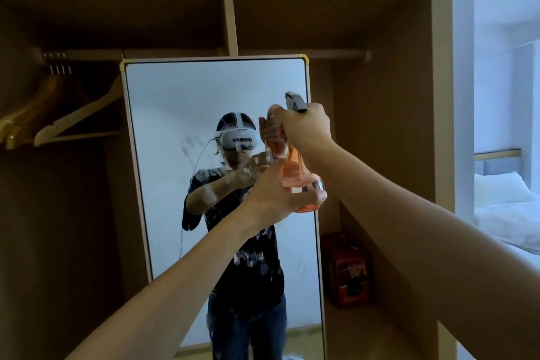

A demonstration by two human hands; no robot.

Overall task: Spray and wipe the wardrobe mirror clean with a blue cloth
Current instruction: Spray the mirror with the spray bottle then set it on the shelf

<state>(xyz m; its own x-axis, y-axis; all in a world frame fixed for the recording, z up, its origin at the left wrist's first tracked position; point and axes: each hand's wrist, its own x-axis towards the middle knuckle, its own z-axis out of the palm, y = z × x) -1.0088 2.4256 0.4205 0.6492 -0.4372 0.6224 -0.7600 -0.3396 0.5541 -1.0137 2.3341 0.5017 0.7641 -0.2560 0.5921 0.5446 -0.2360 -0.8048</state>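
Note:
A tall framed mirror [175,102] stands inside an open wooden wardrobe, with white smears and splashes across its middle and lower glass. In front of its right edge I hold up a clear orange spray bottle [295,175] with a grey trigger head. My right hand [304,128] is closed around the bottle's neck at the trigger. My left hand [277,193] cups the bottle's round base from below and the left. The nozzle points toward the glass. No blue cloth is in view.
Wooden hangers [67,114] hang on the rail to the left of the mirror. A red box [347,269] sits on the wardrobe floor behind the mirror's right side. The wardrobe's side panel [441,96] rises at right, with a bed [508,213] beyond it.

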